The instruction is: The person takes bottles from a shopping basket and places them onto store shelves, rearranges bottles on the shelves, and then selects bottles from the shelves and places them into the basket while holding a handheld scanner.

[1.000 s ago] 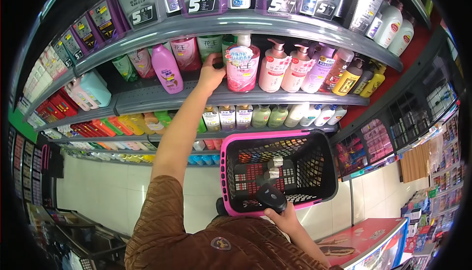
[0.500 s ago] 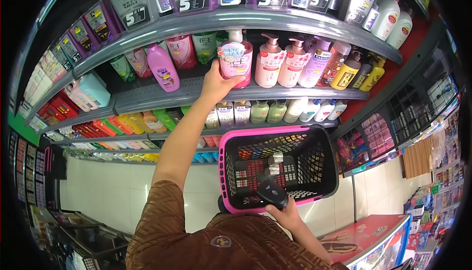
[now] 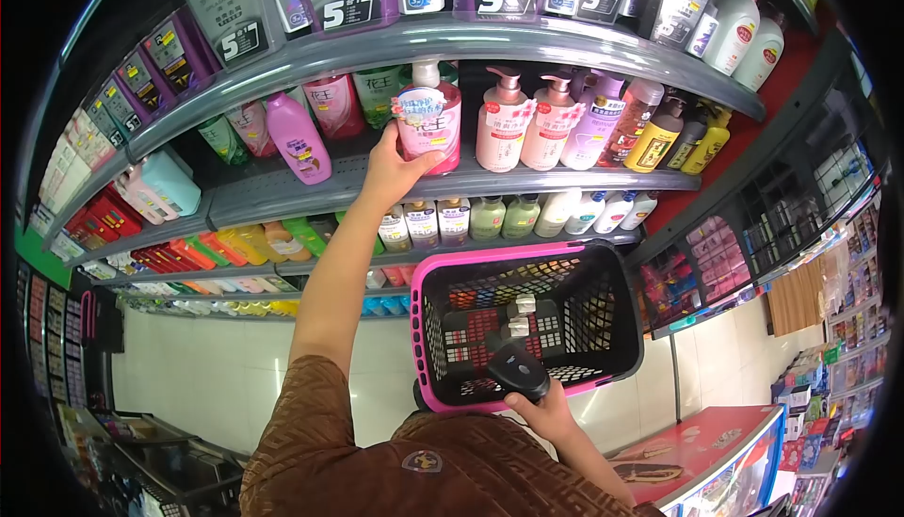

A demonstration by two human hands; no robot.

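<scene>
Holding a pink pump bottle (image 3: pixel 430 131) in the left hand (image 3: pixel 397 167), curled partway around its lower body, beyond the far rim of the basket (image 3: pixel 629 329) and perhaps just touching the shelf (image 3: pixel 527 185), though hard to tell. Gripping a black handled object (image 3: pixel 520 370) in the right hand (image 3: pixel 544 411), folded snugly around it, at the basket's near rim.

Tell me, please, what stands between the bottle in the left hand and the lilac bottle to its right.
In the head view, two pink pump bottles stand side by side between the held bottle and the lilac bottle.
</scene>
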